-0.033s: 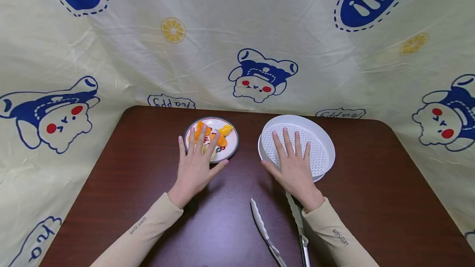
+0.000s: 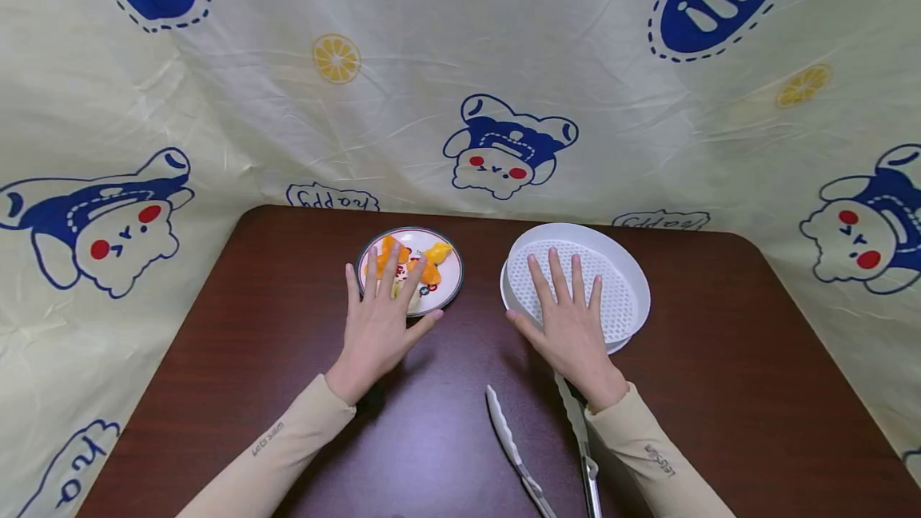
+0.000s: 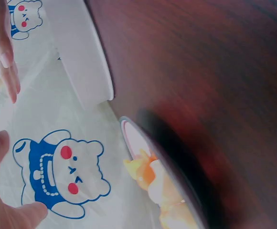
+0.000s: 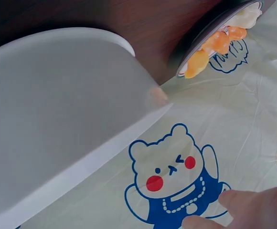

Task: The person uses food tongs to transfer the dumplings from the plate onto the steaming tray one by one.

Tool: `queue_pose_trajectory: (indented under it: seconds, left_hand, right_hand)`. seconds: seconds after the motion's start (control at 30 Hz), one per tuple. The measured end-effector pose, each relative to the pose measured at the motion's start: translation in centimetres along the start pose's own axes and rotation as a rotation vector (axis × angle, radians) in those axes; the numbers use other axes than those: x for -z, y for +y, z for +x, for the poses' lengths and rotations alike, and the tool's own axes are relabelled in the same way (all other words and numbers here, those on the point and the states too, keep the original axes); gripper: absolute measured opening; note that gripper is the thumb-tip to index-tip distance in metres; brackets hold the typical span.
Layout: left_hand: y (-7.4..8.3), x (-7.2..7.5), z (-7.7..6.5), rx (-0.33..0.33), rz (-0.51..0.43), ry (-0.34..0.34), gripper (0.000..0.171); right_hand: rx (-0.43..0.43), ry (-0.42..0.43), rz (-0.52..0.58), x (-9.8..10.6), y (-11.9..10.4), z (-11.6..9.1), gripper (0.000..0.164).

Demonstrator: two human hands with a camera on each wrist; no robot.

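My left hand [image 2: 377, 334] is held palm down with its fingers spread, overlapping the near edge of a small patterned plate [image 2: 453, 286] in the head view. Orange and yellow pieces [image 2: 430, 272] lie on that plate, with pale ones partly hidden by the fingers. Fingers also spread, my right hand [image 2: 573, 334] hovers over the near side of a round white basket [image 2: 620, 286] with a perforated bottom. Neither hand grips anything. In the right wrist view, the basket's wall [image 4: 67, 105] fills the left side. Metal tongs [image 2: 509, 442] with pale wavy tips lie below, one arm partly behind the right wrist.
The dark brown table [image 2: 252, 326] has rounded far corners. A pale cloth [image 2: 403, 142] printed with bears and orange slices hangs behind it and along both sides. Beneath the basket, a white rim [image 2: 620, 346] shows.
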State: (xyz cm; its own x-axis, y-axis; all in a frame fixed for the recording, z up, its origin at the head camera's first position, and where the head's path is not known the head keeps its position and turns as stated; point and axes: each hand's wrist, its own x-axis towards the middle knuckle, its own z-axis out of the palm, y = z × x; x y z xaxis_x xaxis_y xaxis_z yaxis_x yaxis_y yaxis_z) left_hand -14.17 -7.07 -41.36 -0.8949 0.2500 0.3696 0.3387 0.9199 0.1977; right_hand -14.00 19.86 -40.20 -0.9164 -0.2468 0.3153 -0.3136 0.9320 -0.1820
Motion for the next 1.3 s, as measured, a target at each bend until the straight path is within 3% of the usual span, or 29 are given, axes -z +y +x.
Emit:
queue_pose_trajectory:
  seconds: [0.17, 0.6, 0.93, 1.13, 1.3]
  left_hand:
    - [0.0, 0.4, 0.1, 0.009, 0.009, 0.015, 0.071]
    - [0.0, 1.2, 0.6, 0.000, 0.005, -0.041, 0.067]
    - [-0.5, 1.9, 0.4, -0.013, -0.028, -0.072, 0.067]
    - [-2.2, 2.1, 0.6, -0.022, -0.133, -0.069, 0.063]
    - [-4.3, 2.3, 0.9, -0.019, -0.322, -0.013, 0.062]
  right_hand:
    - [0.005, 0.012, -0.002, -0.1, -0.3, 0.3, 0.080]
    - [-0.009, -0.024, 0.019, 0.6, -0.5, 0.3, 0.076]
    - [-0.021, -0.078, 0.036, 2.4, -0.7, -0.5, 0.079]
    - [-0.012, -0.033, 0.096, 4.2, -0.6, -2.2, 0.082]
    - [-0.034, 0.005, 0.184, 5.6, -0.4, -4.1, 0.089]
